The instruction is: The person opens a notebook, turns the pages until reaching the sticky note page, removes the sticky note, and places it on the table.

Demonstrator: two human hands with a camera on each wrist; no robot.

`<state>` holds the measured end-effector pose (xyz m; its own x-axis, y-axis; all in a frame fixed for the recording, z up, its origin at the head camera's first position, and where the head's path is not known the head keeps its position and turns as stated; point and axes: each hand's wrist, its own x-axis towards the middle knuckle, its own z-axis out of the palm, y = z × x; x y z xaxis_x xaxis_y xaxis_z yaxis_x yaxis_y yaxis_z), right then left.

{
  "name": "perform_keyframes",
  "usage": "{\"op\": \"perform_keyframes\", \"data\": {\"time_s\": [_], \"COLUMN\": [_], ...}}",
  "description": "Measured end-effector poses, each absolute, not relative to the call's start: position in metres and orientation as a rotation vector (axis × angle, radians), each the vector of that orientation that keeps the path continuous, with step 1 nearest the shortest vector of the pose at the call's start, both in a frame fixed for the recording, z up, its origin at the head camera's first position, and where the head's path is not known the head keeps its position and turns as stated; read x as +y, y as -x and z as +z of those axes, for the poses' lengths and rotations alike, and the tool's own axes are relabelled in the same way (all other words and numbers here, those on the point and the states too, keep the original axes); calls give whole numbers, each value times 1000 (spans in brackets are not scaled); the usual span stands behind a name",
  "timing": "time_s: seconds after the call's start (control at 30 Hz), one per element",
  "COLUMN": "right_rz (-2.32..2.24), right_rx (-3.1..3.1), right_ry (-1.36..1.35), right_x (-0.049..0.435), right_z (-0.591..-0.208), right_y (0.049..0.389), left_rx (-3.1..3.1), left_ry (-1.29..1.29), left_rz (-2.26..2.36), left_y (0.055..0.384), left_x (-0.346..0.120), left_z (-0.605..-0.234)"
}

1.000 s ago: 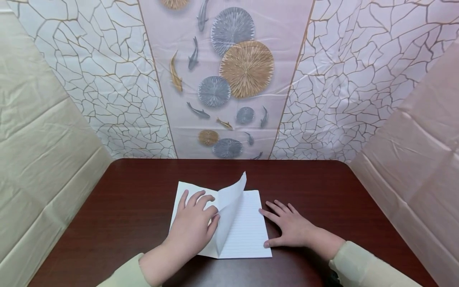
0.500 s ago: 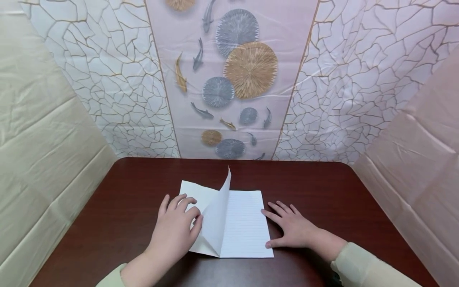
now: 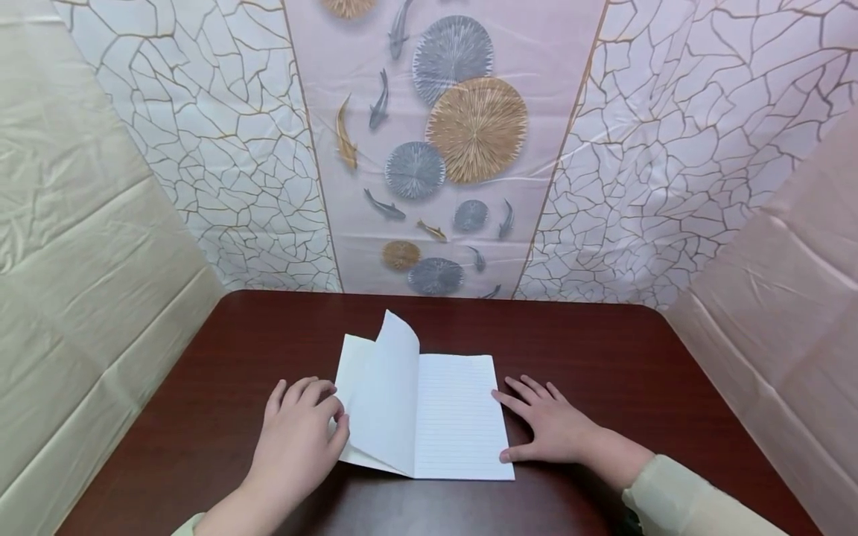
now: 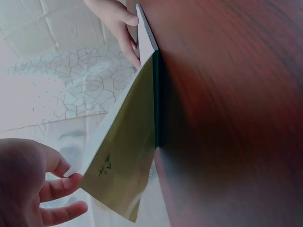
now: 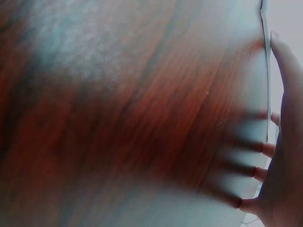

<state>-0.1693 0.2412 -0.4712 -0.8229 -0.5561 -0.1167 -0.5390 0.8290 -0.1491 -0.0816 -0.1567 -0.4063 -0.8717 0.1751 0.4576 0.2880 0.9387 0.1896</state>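
An open notebook with lined white pages lies on the dark wooden table. My left hand is at its left side, thumb and forefinger pinching the outer edge of a turned page, whose far corner stands up in a curl. In the left wrist view, the olive cover slants off the table and bears small dark handwriting; my left hand is at its edge. My right hand lies with fingers spread, thumb and forefinger touching the notebook's right edge. The other right fingertips rest on the table.
The reddish-brown table extends around the notebook. A patterned cloth with fish and round motifs hangs behind it. Plain beige cloth walls flank both sides.
My left hand has moved left, bringing the page over from upright to the left side and baring the whole lined right page. My right hand keeps its place at the edge.
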Motion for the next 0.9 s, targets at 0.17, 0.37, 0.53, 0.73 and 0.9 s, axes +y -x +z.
{"op": "perform_keyframes", "data": {"time_s": [0.17, 0.37, 0.53, 0.73, 0.9], "right_rz": [-166, -191, -178, -186, -175], "right_rx": [2855, 2835, 2844, 2862, 2862], "right_ry": [860, 871, 873, 893, 875], "right_x": [242, 241, 241, 241, 242], "right_z": [-470, -468, -469, -468, -469], "right_y": [169, 166, 166, 167, 168], "left_rx": [-2667, -2727, -2809, -2913, -3019], "left_ry": [314, 278, 255, 260, 267], "left_rz": [-336, -298, -245, -147, -86], "left_y": [79, 73, 71, 72, 76], "left_x": [-161, -166, -170, -173, -175], "left_z": [-408, -413, -416, -420, -427]}}
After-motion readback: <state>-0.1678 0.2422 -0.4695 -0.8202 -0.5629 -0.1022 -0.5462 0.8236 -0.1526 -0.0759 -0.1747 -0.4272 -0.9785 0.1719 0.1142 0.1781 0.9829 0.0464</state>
